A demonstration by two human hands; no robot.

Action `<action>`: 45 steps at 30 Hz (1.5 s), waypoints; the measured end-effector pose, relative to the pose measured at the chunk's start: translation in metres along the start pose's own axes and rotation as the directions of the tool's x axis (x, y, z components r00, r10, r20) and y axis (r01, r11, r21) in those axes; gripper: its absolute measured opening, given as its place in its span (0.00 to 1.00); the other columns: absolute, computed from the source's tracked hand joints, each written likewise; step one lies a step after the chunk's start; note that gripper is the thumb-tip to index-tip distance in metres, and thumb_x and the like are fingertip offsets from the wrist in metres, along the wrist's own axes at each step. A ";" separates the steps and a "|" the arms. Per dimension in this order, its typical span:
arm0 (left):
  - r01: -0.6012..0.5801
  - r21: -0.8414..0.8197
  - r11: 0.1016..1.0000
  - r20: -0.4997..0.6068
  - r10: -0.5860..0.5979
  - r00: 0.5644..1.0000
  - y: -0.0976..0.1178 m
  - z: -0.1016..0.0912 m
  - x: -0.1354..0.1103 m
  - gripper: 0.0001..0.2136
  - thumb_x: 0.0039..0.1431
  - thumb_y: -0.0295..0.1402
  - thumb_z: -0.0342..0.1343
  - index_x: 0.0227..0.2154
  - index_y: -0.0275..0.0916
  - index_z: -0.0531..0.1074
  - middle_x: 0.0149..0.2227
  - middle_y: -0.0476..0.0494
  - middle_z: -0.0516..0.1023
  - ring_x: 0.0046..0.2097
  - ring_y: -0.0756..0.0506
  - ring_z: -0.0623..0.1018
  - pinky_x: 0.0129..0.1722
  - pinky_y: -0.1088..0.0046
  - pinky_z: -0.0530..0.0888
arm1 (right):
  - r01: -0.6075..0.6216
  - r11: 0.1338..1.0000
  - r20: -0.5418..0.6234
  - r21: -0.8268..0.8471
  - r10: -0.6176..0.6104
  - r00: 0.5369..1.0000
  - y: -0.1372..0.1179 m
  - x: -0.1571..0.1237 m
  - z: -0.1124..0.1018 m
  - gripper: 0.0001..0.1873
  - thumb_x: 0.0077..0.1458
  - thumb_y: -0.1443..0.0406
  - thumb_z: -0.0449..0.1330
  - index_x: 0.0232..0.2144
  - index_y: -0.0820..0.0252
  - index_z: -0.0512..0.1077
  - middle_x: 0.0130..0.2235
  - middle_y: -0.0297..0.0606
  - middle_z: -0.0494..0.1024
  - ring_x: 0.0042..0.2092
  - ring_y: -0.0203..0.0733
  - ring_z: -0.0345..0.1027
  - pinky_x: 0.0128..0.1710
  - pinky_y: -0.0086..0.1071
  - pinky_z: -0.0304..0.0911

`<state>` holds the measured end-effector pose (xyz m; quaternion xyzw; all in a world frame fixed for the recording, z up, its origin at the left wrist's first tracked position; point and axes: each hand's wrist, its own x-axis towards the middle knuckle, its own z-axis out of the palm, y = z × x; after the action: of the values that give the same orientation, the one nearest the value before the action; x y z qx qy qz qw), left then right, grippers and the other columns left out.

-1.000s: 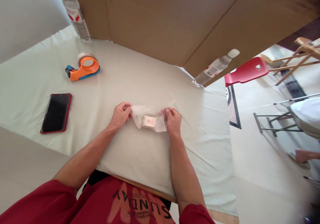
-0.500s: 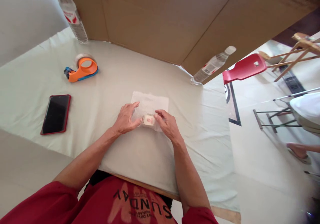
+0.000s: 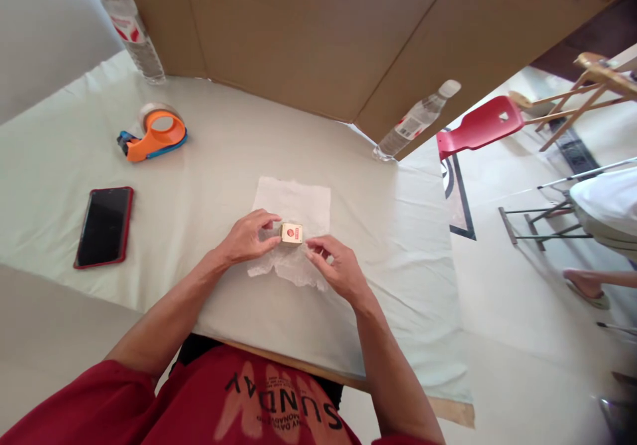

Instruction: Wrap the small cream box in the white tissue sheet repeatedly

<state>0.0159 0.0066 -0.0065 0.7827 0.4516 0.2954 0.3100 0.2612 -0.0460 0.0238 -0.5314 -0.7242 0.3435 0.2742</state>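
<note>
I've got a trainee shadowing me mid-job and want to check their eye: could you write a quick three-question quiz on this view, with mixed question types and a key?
1. Count: how many bottles are in view beside the cardboard?
2. True or false: the small box is between the left hand and the right hand.
3. Compare: which lies nearer the person's red shirt, the phone or the orange tape dispenser?

Key:
1. Two.
2. True.
3. The phone.
</note>
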 end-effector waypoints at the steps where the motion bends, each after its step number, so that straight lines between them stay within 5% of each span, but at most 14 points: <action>1: -0.048 0.041 0.998 -0.001 0.048 0.999 -0.001 0.003 0.000 0.21 0.57 0.40 0.58 0.52 0.37 0.71 0.46 0.38 0.78 0.48 0.41 0.77 0.50 0.62 0.73 | 0.032 0.999 -0.067 -0.037 -0.035 0.997 0.002 0.006 0.004 0.16 0.59 0.61 0.59 0.49 0.57 0.74 0.48 0.43 0.79 0.45 0.44 0.73 0.42 0.36 0.70; 4: -0.108 0.132 0.985 0.095 0.096 0.991 -0.003 0.008 -0.001 0.36 0.53 0.44 0.62 0.62 0.36 0.61 0.61 0.31 0.69 0.61 0.34 0.69 0.61 0.54 0.66 | 0.120 0.977 -0.095 -0.174 -0.138 0.986 0.011 0.024 0.021 0.28 0.56 0.62 0.61 0.59 0.58 0.66 0.60 0.49 0.71 0.60 0.52 0.65 0.55 0.46 0.67; 9: -0.126 0.229 0.965 0.257 0.064 0.964 -0.009 0.012 -0.002 0.48 0.48 0.51 0.65 0.67 0.36 0.50 0.67 0.28 0.61 0.68 0.30 0.61 0.66 0.49 0.57 | 0.144 0.960 -0.034 -0.239 -0.156 0.987 0.029 0.029 0.031 0.25 0.58 0.63 0.59 0.58 0.57 0.67 0.56 0.48 0.75 0.56 0.53 0.70 0.57 0.50 0.65; 14: -0.152 0.278 0.948 0.327 0.055 0.943 -0.014 0.012 -0.001 0.51 0.49 0.55 0.64 0.69 0.39 0.46 0.69 0.30 0.57 0.71 0.32 0.55 0.69 0.49 0.49 | -0.047 0.969 -0.340 -0.241 -0.039 0.940 0.057 -0.004 -0.008 0.26 0.58 0.58 0.60 0.57 0.57 0.67 0.55 0.48 0.75 0.55 0.51 0.70 0.53 0.46 0.68; 17: -0.160 0.294 0.942 0.346 0.051 0.937 -0.014 0.011 -0.001 0.50 0.49 0.55 0.63 0.69 0.40 0.46 0.70 0.32 0.56 0.71 0.33 0.53 0.70 0.51 0.47 | -0.183 0.943 -0.390 -0.277 0.064 0.919 0.081 -0.028 -0.034 0.28 0.56 0.55 0.60 0.57 0.59 0.67 0.54 0.50 0.75 0.53 0.54 0.71 0.52 0.50 0.69; 20: -0.165 0.319 0.933 0.366 0.039 0.930 -0.012 0.009 -0.001 0.49 0.50 0.56 0.62 0.69 0.39 0.47 0.70 0.32 0.55 0.72 0.34 0.52 0.70 0.52 0.45 | -0.203 0.908 -0.435 -0.366 0.026 0.900 0.088 -0.043 -0.047 0.32 0.55 0.53 0.61 0.58 0.60 0.66 0.56 0.53 0.74 0.58 0.59 0.67 0.57 0.58 0.64; 23: -0.180 0.333 0.925 0.388 0.040 0.921 -0.011 0.007 0.000 0.49 0.51 0.56 0.62 0.69 0.38 0.48 0.70 0.31 0.54 0.72 0.35 0.51 0.70 0.53 0.42 | -0.157 0.909 -0.563 -0.387 -0.098 0.821 0.063 -0.043 -0.043 0.31 0.57 0.55 0.61 0.61 0.57 0.64 0.60 0.51 0.70 0.62 0.56 0.63 0.60 0.57 0.61; 26: -0.199 0.323 0.925 0.382 0.065 0.922 -0.012 0.006 0.000 0.49 0.50 0.57 0.61 0.69 0.38 0.49 0.70 0.30 0.55 0.72 0.34 0.52 0.70 0.50 0.42 | 0.001 0.922 -0.496 -0.387 -0.209 0.843 0.022 -0.029 -0.022 0.23 0.60 0.60 0.59 0.57 0.54 0.68 0.57 0.47 0.73 0.60 0.52 0.65 0.61 0.53 0.61; 28: -0.208 0.314 0.926 0.371 0.082 0.925 -0.014 0.007 -0.001 0.50 0.49 0.59 0.61 0.69 0.38 0.50 0.70 0.29 0.56 0.71 0.33 0.53 0.70 0.49 0.43 | 0.129 0.918 -0.304 -0.376 -0.253 0.919 0.004 -0.015 -0.002 0.23 0.60 0.61 0.59 0.57 0.54 0.68 0.59 0.48 0.72 0.61 0.52 0.64 0.62 0.51 0.61; 33: -0.214 0.309 0.927 0.353 0.097 0.931 -0.019 0.008 -0.001 0.51 0.47 0.60 0.62 0.68 0.38 0.52 0.69 0.29 0.57 0.71 0.33 0.54 0.70 0.48 0.43 | 0.149 0.879 0.011 -0.453 -0.162 0.987 0.014 0.003 0.040 0.41 0.55 0.51 0.63 0.65 0.62 0.58 0.67 0.55 0.61 0.68 0.61 0.53 0.63 0.56 0.57; 39: -0.175 0.302 0.937 0.318 0.074 0.945 -0.015 0.008 0.000 0.43 0.54 0.55 0.59 0.67 0.39 0.54 0.68 0.33 0.60 0.71 0.36 0.56 0.70 0.52 0.45 | 0.086 0.843 0.033 -0.531 -0.081 0.996 0.033 -0.007 0.052 0.41 0.57 0.48 0.60 0.65 0.64 0.59 0.69 0.54 0.57 0.70 0.62 0.47 0.65 0.56 0.51; 45: -0.137 0.344 0.929 0.292 0.033 0.956 -0.014 0.008 0.000 0.40 0.54 0.50 0.61 0.66 0.37 0.58 0.69 0.32 0.59 0.71 0.34 0.55 0.69 0.48 0.46 | 0.114 0.865 -0.017 -0.489 -0.140 0.990 0.032 -0.008 0.051 0.40 0.58 0.47 0.59 0.64 0.64 0.60 0.67 0.55 0.60 0.68 0.62 0.51 0.64 0.56 0.52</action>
<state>0.0145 0.0106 -0.0214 0.8792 0.4147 0.1070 0.2090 0.2437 -0.0577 -0.0330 -0.5431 -0.8133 0.1178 0.1722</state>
